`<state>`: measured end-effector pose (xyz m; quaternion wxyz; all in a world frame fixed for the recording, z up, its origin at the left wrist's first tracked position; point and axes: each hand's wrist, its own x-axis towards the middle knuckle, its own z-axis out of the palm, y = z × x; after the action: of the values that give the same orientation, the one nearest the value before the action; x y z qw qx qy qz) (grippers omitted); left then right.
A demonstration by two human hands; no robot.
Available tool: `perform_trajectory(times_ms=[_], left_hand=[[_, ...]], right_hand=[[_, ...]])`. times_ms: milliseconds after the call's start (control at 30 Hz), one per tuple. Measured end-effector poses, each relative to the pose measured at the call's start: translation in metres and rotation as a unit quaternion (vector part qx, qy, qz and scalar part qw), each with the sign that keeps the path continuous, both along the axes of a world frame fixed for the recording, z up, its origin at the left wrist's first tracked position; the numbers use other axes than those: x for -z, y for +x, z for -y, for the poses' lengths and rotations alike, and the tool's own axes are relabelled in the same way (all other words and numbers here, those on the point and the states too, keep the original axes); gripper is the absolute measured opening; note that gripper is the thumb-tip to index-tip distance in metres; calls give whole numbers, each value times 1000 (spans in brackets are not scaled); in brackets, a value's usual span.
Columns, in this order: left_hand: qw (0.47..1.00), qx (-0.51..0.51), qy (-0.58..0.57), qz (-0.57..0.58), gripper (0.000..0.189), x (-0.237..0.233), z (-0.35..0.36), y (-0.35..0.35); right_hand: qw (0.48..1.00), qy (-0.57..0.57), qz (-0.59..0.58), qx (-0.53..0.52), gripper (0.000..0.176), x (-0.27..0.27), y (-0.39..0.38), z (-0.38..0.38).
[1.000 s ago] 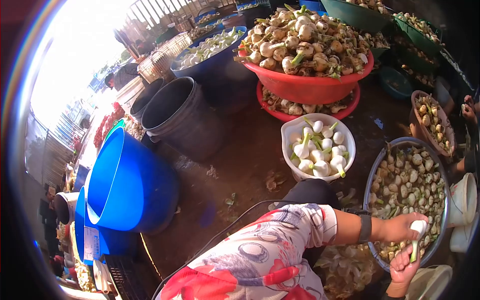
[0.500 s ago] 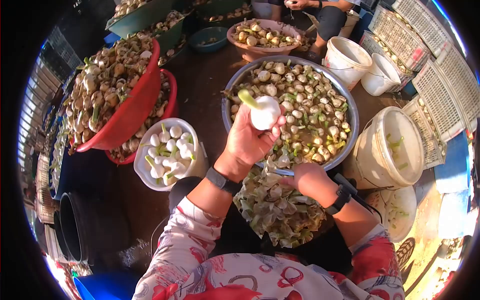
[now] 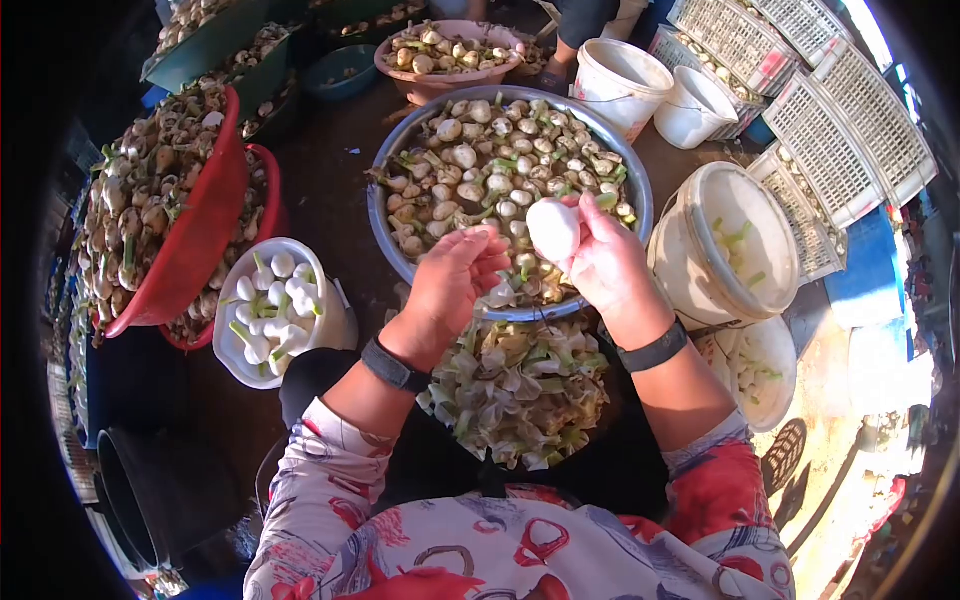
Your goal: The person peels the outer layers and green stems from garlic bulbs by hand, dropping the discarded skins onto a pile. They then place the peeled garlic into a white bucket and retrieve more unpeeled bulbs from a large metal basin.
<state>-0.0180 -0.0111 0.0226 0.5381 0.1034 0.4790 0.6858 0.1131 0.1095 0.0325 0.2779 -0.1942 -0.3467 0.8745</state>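
Note:
A peeled white garlic bulb (image 3: 553,231) is held in the fingers of my right hand (image 3: 612,262), above the near side of a metal basin (image 3: 641,165). My left hand (image 3: 452,285) is just left of the bulb and apart from it. Its fingers are loosely curled, with nothing visible in them. Unpeeled garlic bulbs (image 3: 500,183) with green stems sit in water in the basin. Below my hands lies a heap of garlic skins (image 3: 520,390). To the left, a white bucket (image 3: 232,345) holds peeled garlic bulbs (image 3: 275,310).
Red tubs (image 3: 205,255) piled with garlic stand at left. A pink basin (image 3: 400,80) of garlic is at the back, near another person's leg (image 3: 580,22). White buckets (image 3: 625,75), a tall bucket (image 3: 690,255) with stem pieces and plastic crates (image 3: 825,140) line the right.
The garlic bulb has passed from my left hand to my right, which has risen from the skins. The view has shifted, so the surroundings appear further left and higher.

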Motion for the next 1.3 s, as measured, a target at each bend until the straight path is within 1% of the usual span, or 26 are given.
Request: perform_trajectory(times_ms=[133, 200, 267, 333, 367, 433, 467, 500, 533, 567, 600, 667, 700, 733, 767, 800, 867, 900, 967, 1000, 1033, 1100, 1133, 1167, 1200, 1300], left_hand=[[999, -14, 0, 30, 19, 4, 5, -5], [999, -35, 2, 26, 16, 4, 6, -12], [996, -70, 17, 57, 16, 3, 6, -20], [993, -94, 10, 69, 16, -3, 6, -24], [991, -113, 10, 69, 16, -4, 5, -25], [989, -124, -4, 74, 16, -7, 2, -24], [990, -121, -6, 78, 16, -8, 0, -19], [991, -101, -22, 80, 16, -9, -1, -13], [993, -82, -36, 80, 17, -9, -3, -9], [994, -60, -37, 81, 18, -9, -3, -6], [996, -34, -13, 87, 19, -5, -4, -5], [998, -14, -7, 56, 19, -2, -5, -4], [998, -15, -6, 58, 19, -1, -6, -5], [998, -5, -24, 57, 19, 0, -7, -5], [998, 5, -42, 55, 18, 0, -9, -7], [998, 4, -42, 55, 18, 0, -12, -9], [993, 31, -68, 86, 20, 1, -17, -13], [993, 39, -61, 90, 20, 5, -20, -14], [992, 43, -77, 94, 20, 8, -27, -15], [990, 45, -88, 96, 20, 9, -29, -15], [991, 47, -81, 95, 22, 13, -31, -15], [992, 35, -90, 86, 20, 18, -35, -13], [993, 24, -90, 74, 19, 18, -39, -11], [992, 29, -94, 75, 27, 16, -42, -10], [993, 25, -91, 71, 27, 18, -46, -10], [970, 91, -30, 222, 40, 21, -54, -8]], right_hand=[[992, -70, 36, 100, 32, 10, 18, -43], [966, 28, 64, 248, 29, 2, 41, -75], [907, -70, 9, 414, 26, -1, 81, -123], [872, 13, 41, 488, 23, 6, 103, -146], [872, 16, 47, 487, 23, 13, 97, -147], [872, -20, 169, 459, 29, 35, 79, -141], [936, 97, 196, 274, 24, 62, 72, -146], [898, 190, 344, 199, 18, 59, 44, -122], [908, 169, 367, 108, 16, 102, 38, -149], [772, 418, 473, 73, 14, 155, 37, -183], [683, 511, 508, 117, 16, 168, 24, -182], [566, 510, 625, 169, 17, 171, 4, -179], [507, 511, 685, 114, 18, 180, 0, -188], [444, 505, 737, 57, 20, 191, -2, -195], [364, 550, 742, -120, 24, 166, -7, -181], [290, 563, 744, -213, 27, 184, -4, -189], [291, 479, 828, -17, 29, 218, -7, -180], [290, 478, 829, -19, 29, 220, -7, -182], [369, 447, 804, -128, 30, 219, -9, -181], [404, 488, 732, -250, 31, 277, 1, -221], [406, 487, 731, -255, 31, 281, 1, -219], [684, 451, 572, -36, 27, 272, 5, -209], [797, 289, 525, 74, 28, 209, -19, -172], [848, 289, 434, 90, 28, 156, -27, -133], [796, 457, 389, 77, 25, 127, -23, -110], [740, 559, 357, 112, 16, 83, -15, -54]])
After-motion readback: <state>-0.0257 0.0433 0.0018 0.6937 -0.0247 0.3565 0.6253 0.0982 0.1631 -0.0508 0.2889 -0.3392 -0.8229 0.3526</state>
